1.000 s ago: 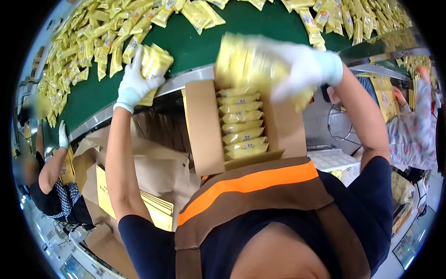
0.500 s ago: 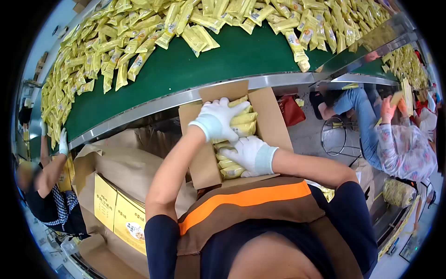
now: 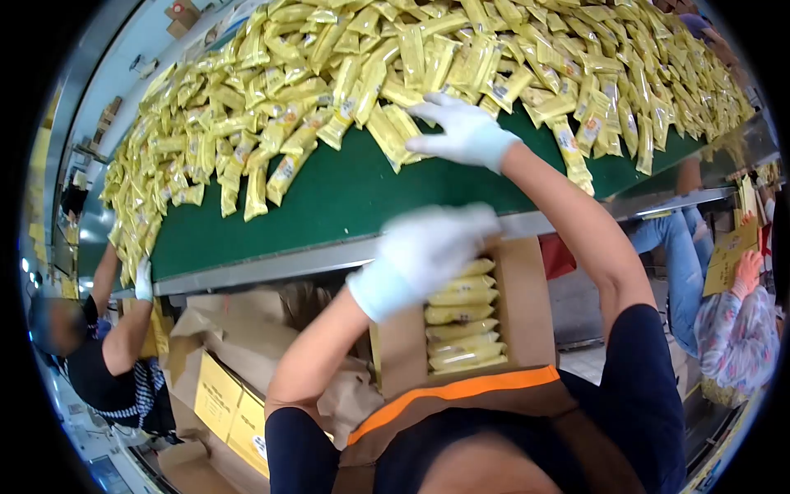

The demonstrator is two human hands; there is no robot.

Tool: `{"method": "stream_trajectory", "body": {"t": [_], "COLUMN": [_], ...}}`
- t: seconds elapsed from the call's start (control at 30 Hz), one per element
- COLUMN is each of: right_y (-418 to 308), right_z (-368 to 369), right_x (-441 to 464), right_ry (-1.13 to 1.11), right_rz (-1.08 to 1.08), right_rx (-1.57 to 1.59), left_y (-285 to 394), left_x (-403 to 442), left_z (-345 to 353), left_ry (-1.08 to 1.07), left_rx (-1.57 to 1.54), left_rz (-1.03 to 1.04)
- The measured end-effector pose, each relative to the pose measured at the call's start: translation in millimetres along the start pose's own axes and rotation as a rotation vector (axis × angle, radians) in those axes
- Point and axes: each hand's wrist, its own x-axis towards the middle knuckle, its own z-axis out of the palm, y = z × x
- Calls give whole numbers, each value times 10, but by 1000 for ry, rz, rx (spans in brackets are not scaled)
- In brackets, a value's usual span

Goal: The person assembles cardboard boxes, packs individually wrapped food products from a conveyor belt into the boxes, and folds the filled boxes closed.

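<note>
My right hand [image 3: 462,133], in a white glove, reaches over the green conveyor belt [image 3: 346,198]. Its fingers are spread, with the tips at a pair of yellow snack packets [image 3: 388,134] on the near edge of the heap. My left hand [image 3: 436,253], gloved the same way, is smeared by motion above the open cardboard box [image 3: 527,305], so its fingers cannot be made out. Inside that box, yellow packets [image 3: 462,314] lie stacked in a row; the left hand covers the far end.
A large heap of yellow packets [image 3: 288,90] covers the belt's far side. Left of the box stands a paper-lined carton with printed yellow boxes [image 3: 220,397]. One co-worker [image 3: 123,354] is at the left; another [image 3: 736,337] at the right holds a flat yellow carton [image 3: 728,259].
Both hands have left the packets in the box. The right hand has moved up to the heap on the belt, while the left has lifted above the box. The camera view has shifted.
</note>
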Motion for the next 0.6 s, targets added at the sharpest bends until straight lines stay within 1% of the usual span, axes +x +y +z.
{"method": "stream_trajectory", "body": {"t": [0.03,0.07,0.1,0.13,0.17,0.2,0.27,0.3,0.33,0.37,0.4,0.47,0.5,0.53,0.57,0.6], "right_y": [130,207,158,-73,-89,-64,-75,-26,100,222,317,417,461,445,431,418], "right_z": [212,434,567,579,684,783,558,478,476,460,421,248,265,312,350,364], "right_x": [298,547,617,535,533,516,311,195,71,-50,-177,-431,-564,-651,-706,-720], "right_ry": [-4,-12,-36,-89,-96,-109,-232,-271,-241,-206,-165,-197,-153,-127,-98,-65], "right_rz": [86,170,127,150,100,53,-166,-227,-265,-323,-377,-395,-367,-322,-283,-246], "right_rx": [-34,-72,-136,-307,-317,-325,-336,-362,-335,-381,-428,-359,-290,-255,-224,-194], "left_y": [-126,-473,-828,-1270,-1722,-2023,-2104,-2191,-2254,-2301,-2279,-1963,-1927,-1930,-1998,-2152], "left_x": [234,387,531,634,704,769,858,788,679,558,465,317,290,217,202,181], "left_z": [-235,-323,-441,-510,-519,-484,-441,-384,-311,-234,-244,-348,-472,-584,-646,-689], "left_ry": [167,418,503,496,454,446,208,179,145,253,302,377,361,345,302,265], "left_rx": [22,175,308,390,445,426,542,662,772,762,653,611,682,752,777,757], "left_rz": [-120,-123,-141,-204,-303,-410,-784,-642,-498,-389,-335,-439,-406,-376,-436,-424]}}
